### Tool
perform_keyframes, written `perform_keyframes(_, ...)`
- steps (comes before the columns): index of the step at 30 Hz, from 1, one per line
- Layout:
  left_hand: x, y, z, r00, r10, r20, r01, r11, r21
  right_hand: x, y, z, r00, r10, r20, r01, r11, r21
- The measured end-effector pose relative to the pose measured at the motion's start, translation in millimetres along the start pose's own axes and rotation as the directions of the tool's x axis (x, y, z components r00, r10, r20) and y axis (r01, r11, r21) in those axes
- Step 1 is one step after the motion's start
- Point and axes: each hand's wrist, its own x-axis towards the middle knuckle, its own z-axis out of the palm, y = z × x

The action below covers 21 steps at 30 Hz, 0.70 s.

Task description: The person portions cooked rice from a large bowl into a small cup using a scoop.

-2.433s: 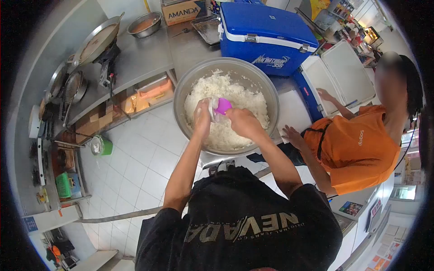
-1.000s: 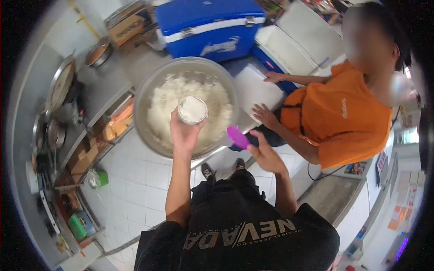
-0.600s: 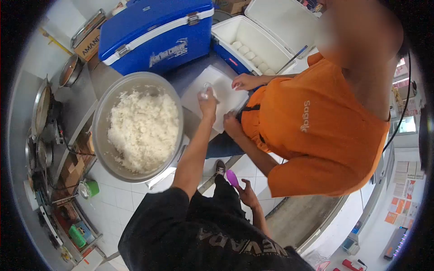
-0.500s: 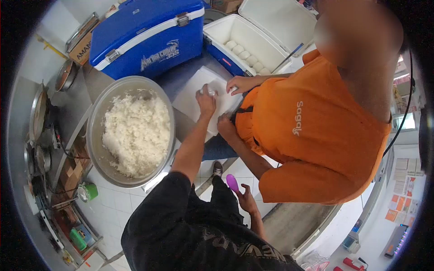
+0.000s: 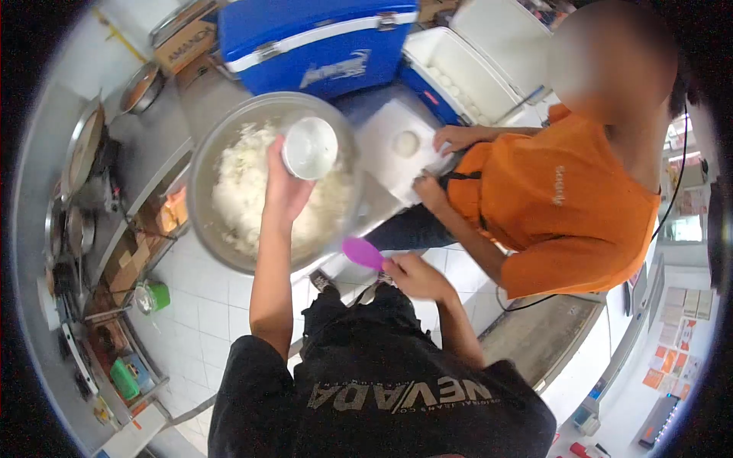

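A person in an orange shirt (image 5: 565, 206) stands at the right, hands at the edge of the white sheets (image 5: 379, 141). The closed blue cooler (image 5: 324, 49) sits behind the wide metal pot (image 5: 205, 172), beside a smaller open cooler (image 5: 429, 93). White rice (image 5: 243, 195) lies heaped inside the pot. Above it, the left hand (image 5: 289, 191) grasps a round cup (image 5: 310, 148). The right hand (image 5: 418, 276) grips a purple paddle (image 5: 362, 253) near the pot's lower-right rim. A small rice mound (image 5: 405, 143) rests on the sheets.

black short-sleeved shirt (image 5: 382, 366) lettered "nevada", black trousers (image 5: 353, 311)
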Motion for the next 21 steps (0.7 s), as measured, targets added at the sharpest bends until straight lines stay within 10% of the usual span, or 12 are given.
perform_keyframes(2,-19.3,21.0,-53.5,0.979,-0.142,0.149,0.152,0.986,-0.061,66.8,-26.8,23.4,0.993,-0.110,-0.049,0.102,0.986,-0.134)
perform_keyframes(7,-88.3,93.5,-121.2,0.984,-0.125,-0.127,0.159,0.937,0.311,170.8,-77.7,14.6,0.932,0.132,0.339,-0.283,0.850,0.445)
perform_keyframes(10,-135.5,135.9,-166.4,0.987,-0.027,-0.160,0.069,0.962,0.263,202.5,-71.8,19.5,0.939,0.317,0.131,-0.332,0.937,0.112)
perform_keyframes(13,-182.5,150.8,-216.3,0.971,0.085,-0.223,-0.075,0.996,0.051,229.7,-58.0,35.8,0.960,-0.139,-0.241,-0.046,0.775,-0.630)
perform_keyframes(21,-268.1,62.9,-209.0,0.818,0.102,-0.567,-0.344,0.875,-0.340,350.2,-129.1,83.5,0.991,-0.124,0.042,0.089,0.404,-0.911)
